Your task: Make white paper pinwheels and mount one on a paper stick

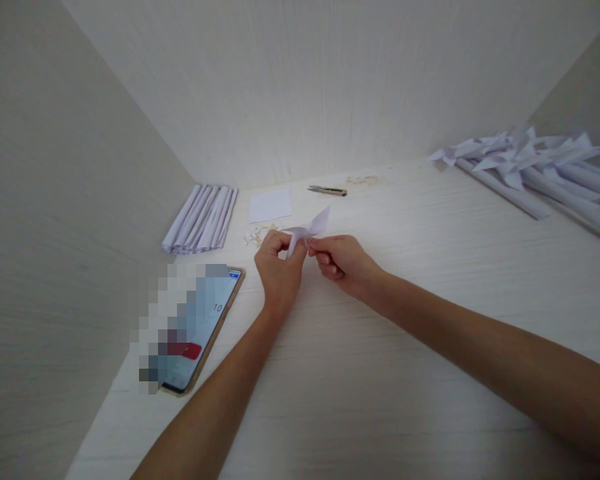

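A small folded piece of white paper [314,228] is held just above the white table [390,347], near its middle. My left hand [279,270] pinches its left end with curled fingers. My right hand [341,262] pinches it from the right, thumb and fingers pressed together. One pointed flap of the paper sticks up and to the right, beyond both hands.
A bundle of rolled paper tubes [201,218] lies at the left by the wall. A flat white sheet [270,205] and a utility knife [329,191] lie behind my hands. A phone [197,327] rests at the front left. Paper pinwheels on tubes [540,170] pile at right.
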A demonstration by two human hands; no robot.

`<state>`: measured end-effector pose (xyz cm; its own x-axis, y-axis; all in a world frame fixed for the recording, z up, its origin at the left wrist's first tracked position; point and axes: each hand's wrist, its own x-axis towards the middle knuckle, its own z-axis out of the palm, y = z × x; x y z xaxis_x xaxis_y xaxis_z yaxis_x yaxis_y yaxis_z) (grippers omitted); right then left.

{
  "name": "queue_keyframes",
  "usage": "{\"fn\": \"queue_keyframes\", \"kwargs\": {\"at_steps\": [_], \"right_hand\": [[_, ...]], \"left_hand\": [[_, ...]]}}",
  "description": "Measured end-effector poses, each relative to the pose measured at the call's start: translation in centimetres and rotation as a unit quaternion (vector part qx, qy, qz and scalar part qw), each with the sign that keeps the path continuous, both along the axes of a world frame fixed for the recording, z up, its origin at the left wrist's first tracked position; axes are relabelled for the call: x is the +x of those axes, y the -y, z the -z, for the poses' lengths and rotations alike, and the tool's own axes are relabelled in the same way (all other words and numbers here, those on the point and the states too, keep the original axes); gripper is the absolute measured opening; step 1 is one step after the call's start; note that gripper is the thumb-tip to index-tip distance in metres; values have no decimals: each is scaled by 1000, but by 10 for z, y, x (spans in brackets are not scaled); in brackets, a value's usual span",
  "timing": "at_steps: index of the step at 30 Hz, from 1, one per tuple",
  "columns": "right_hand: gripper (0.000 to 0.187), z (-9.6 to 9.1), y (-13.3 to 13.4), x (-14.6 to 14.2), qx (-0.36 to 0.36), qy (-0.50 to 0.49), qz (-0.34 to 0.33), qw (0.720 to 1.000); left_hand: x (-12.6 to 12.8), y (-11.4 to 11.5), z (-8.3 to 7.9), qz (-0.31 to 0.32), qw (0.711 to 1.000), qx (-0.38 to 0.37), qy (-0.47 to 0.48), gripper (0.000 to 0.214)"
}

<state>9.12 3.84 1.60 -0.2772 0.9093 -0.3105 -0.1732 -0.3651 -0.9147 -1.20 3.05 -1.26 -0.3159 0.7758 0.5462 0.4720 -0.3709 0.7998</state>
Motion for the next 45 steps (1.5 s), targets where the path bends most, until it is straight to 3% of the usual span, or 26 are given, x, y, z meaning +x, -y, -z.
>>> {"fn": "queue_keyframes", "kwargs": {"at_steps": [2,4,6,7,8,9,11,12,13,15,19,21,23,27,32,35,39,45], "right_hand": [[25,-3,2,-2,-68,-67,-21,995],[26,-3,1,-1,-51,-51,-23,997],[27,0,0,2,57,58,-1,997],[28,2,-1,4,152,141,14,978],[27,3,-2,7,253,234,15,939],[27,5,-3,10,351,323,24,879],[25,6,-3,14,473,436,9,766],[25,5,-3,16,497,466,4,732],[26,4,-3,16,501,479,2,720],[27,2,-4,15,459,461,12,759],[26,0,-11,13,313,326,7,892],[26,-1,-15,15,280,283,-3,918],[25,-2,-19,19,281,279,-13,918],[24,-8,-23,26,330,365,-43,869],[23,-13,-20,30,459,512,-48,725],[25,-15,-16,30,491,567,-64,658],[28,-16,-11,30,496,613,-87,608],[28,-16,-9,28,511,640,-110,564]], "left_hand": [[0,0,0,2,1000,9,-11,15],[0,1,0,4,1000,14,-12,15],[0,0,0,7,1000,14,-4,15],[0,0,0,10,1000,14,2,15],[0,-1,0,13,1000,15,8,15],[-1,-1,0,17,1000,15,12,15],[-1,-2,0,22,1000,11,18,14],[-1,-2,0,23,999,6,21,14],[-1,-3,1,24,999,2,24,14],[-1,-3,1,23,999,-5,31,14],[0,-2,-1,39,998,-6,47,14],[0,-2,-1,55,996,-12,63,14],[0,-2,-1,70,994,-19,85,14],[-2,-3,1,104,985,-49,129,20],[-1,-6,4,135,970,-95,179,18],[1,-6,3,144,960,-103,216,11],[2,-7,3,143,955,-118,232,8],[1,-8,6,150,948,-135,247,11]]}}
